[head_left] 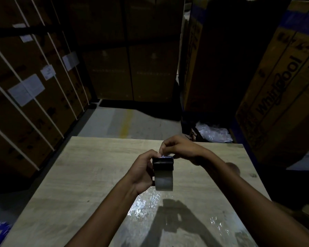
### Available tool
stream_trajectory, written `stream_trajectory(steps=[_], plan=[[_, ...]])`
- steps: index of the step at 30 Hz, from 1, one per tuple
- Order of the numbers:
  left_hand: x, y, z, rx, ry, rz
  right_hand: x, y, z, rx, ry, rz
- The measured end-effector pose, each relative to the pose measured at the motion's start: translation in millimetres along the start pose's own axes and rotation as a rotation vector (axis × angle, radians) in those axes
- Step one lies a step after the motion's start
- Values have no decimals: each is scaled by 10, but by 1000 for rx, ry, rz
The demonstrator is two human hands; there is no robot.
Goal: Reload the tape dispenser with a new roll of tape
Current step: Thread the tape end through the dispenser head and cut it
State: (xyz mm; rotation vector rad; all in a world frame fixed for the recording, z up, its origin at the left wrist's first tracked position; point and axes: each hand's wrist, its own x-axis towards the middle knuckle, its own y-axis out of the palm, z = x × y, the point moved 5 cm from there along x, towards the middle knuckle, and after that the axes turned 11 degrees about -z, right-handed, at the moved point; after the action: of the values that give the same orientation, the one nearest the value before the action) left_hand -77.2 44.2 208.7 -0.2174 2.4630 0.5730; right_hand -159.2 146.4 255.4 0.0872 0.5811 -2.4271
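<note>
Worktop bare to my left and ahead; open room there for my fingers. Near edge: crinkled film lies flat under my wrists. Boxes wall the left, cartons crowd the right corner. Floor aisle open beyond the far edge.

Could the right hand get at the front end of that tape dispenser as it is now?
Probably yes. The right hand already has its fingertips pinched at the top front edge of the tape dispenser, which the left hand holds up above the table. Nothing lies between them.
</note>
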Motion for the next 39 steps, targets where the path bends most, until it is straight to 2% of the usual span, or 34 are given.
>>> stream_trajectory(steps=[6,10,13,15,20,25,31,35,39], plan=[[-66,14,-181,-197,3,101,0,-24,-486,393,85,-323],[-64,-4,-256,-345,-5,175,3,285,-945,797,178,-272],[-82,18,-247,-401,-26,222,2,505,-1033,1151,262,-218],[-91,39,-211,-405,-41,242,16,593,-1014,1240,271,-216],[-101,59,-163,-378,-44,257,40,653,-1032,1313,312,-274],[-123,44,-129,-289,-68,295,75,633,-1105,1250,350,-237],[-98,-178,-236,94,-63,186,23,493,-1159,1168,333,-225],[-101,-339,-400,312,155,85,-71,321,-1091,1092,223,-252],[-105,-362,-489,253,437,11,-148,177,-1021,1031,162,-312]])
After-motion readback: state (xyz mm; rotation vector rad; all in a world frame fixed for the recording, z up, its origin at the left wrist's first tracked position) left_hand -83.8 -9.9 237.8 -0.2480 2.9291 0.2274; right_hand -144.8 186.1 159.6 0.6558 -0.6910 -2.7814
